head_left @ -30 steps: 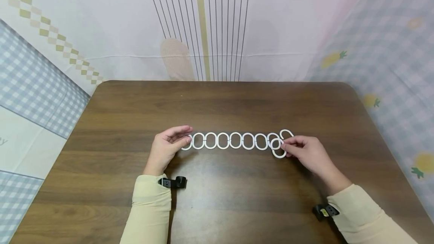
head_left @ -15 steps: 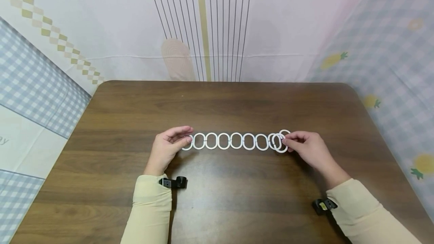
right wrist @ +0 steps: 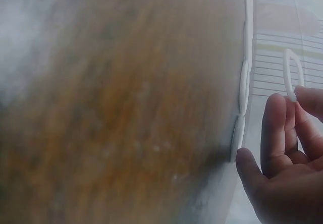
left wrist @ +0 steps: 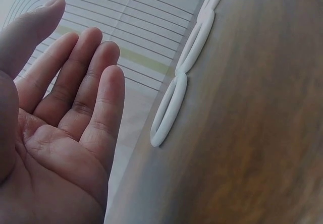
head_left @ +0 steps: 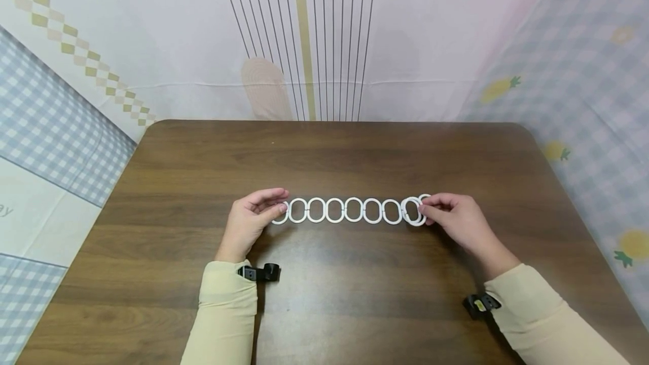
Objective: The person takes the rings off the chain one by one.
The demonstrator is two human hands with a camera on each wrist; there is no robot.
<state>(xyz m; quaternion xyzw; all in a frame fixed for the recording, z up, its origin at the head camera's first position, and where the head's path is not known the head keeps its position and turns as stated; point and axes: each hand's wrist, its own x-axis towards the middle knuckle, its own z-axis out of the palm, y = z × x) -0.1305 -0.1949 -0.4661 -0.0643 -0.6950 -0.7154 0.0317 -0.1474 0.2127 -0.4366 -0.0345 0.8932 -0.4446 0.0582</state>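
Several white oval rings [head_left: 343,210] lie flat in a straight row from left to right, their long sides side by side. My left hand [head_left: 248,221] is at the row's left end, thumb and fingers partly in front of the end ring; in the left wrist view the fingers [left wrist: 103,108] are extended, apart from the rings. My right hand [head_left: 458,221] pinches one white oval ring [right wrist: 286,67] between thumb and a finger. In the head view this held ring overlaps the row's right end. Another ring [head_left: 425,195] shows partly behind it, near the right fingertips.
The brown wooden table [head_left: 324,286] has rounded far corners. Behind it hangs a pale cloth [head_left: 421,32] with printed arches. Blue checked cloth [head_left: 573,83] borders the right side, with more on the left. Each wrist wears a black camera [head_left: 271,272].
My right hand has moved slightly left and away from me, bringing the held ring from below the row to over its right end. My left hand has stayed still.
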